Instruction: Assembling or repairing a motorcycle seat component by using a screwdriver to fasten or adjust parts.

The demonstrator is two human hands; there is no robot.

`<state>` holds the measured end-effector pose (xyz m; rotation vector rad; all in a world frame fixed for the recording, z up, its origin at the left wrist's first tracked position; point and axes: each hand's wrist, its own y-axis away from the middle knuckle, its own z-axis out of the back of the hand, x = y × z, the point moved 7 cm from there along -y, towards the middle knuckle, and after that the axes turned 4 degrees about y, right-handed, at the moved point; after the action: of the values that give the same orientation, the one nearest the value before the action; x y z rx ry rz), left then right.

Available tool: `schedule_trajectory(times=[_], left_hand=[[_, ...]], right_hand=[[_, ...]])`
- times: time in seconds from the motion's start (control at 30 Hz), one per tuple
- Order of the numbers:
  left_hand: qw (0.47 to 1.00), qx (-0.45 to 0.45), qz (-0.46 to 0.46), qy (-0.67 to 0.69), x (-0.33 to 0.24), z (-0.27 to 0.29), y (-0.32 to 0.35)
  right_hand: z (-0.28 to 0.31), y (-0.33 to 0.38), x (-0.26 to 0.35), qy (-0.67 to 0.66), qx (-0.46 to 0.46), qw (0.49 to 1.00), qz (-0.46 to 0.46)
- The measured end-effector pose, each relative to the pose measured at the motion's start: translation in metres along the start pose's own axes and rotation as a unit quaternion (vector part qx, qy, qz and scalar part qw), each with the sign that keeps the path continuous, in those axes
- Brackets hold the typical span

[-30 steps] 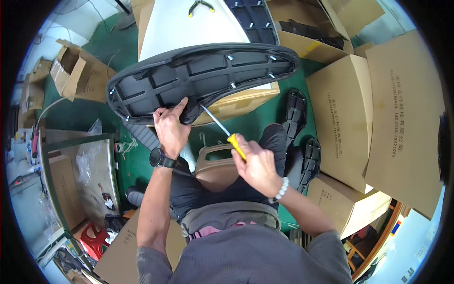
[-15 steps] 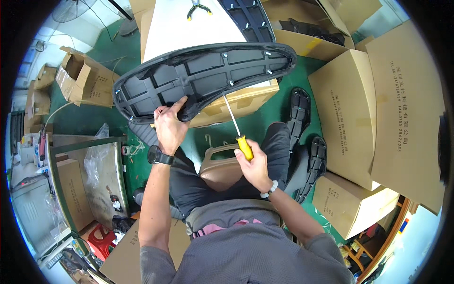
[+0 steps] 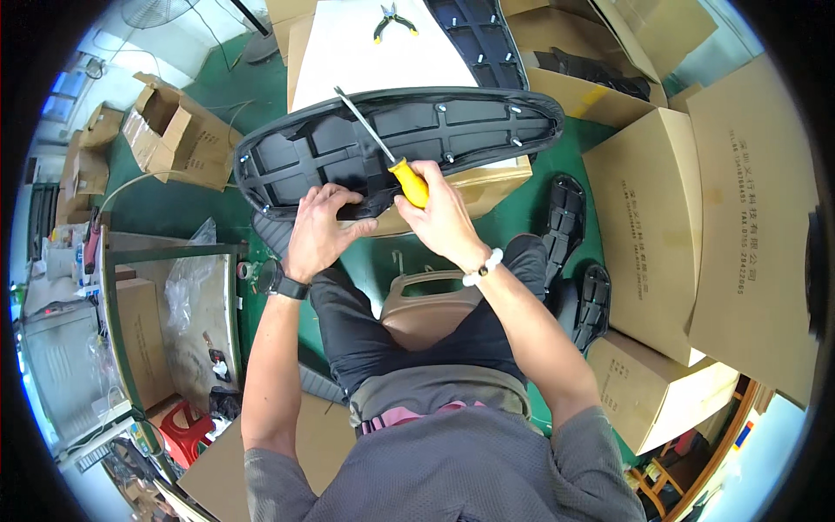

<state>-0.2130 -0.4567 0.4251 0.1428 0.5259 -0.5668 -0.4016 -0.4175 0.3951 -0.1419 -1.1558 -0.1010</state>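
Observation:
A long black seat-like panel point(image 3: 409, 126), ribbed underside up with metal studs, lies across the front of a white-topped box point(image 3: 374, 52). My left hand point(image 3: 323, 228) grips its near edge, fingers curled over the rim and thumb out to the right. In my right hand point(image 3: 439, 213) is a screwdriver point(image 3: 409, 181), held by its yellow handle. Its bare shaft slants up and left above the panel, the tip near the far rim. The two hands are close together, and the right fingers are near the panel's near edge.
Pliers point(image 3: 396, 24) and another black studded panel point(image 3: 478, 39) lie beyond. More black panels point(image 3: 565, 217) stand on the floor at right, before tall cartons point(image 3: 644, 217). A metal-framed bench point(image 3: 174, 252) is at left; a beige plastic stool point(image 3: 426, 304) is between my legs.
My right hand has moved up and left with the screwdriver; the tip has left the near edge and now points across the panel. My left hand's thumb has spread out.

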Motion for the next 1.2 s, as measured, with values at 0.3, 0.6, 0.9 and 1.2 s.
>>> schedule_trajectory(times=[0.3, 0.6, 0.9, 1.2], left_hand=[[0.994, 0.071, 0.008, 0.081, 0.021, -0.010, -0.014], [0.996, -0.060, -0.013, 0.063, -0.013, -0.015, -0.013], [0.993, -0.099, -0.033, 0.047, -0.019, -0.034, -0.031], [0.996, -0.055, -0.012, 0.070, -0.011, -0.041, -0.036]], right_hand=[[-0.019, -0.020, -0.026, 0.008, 0.033, 0.999, -0.021], [-0.022, -0.023, -0.040, -0.114, 0.008, 0.993, -0.009], [-0.004, 0.006, -0.022, -0.096, -0.090, 0.991, -0.030], [-0.019, 0.003, -0.023, -0.006, -0.134, 0.991, -0.029]])
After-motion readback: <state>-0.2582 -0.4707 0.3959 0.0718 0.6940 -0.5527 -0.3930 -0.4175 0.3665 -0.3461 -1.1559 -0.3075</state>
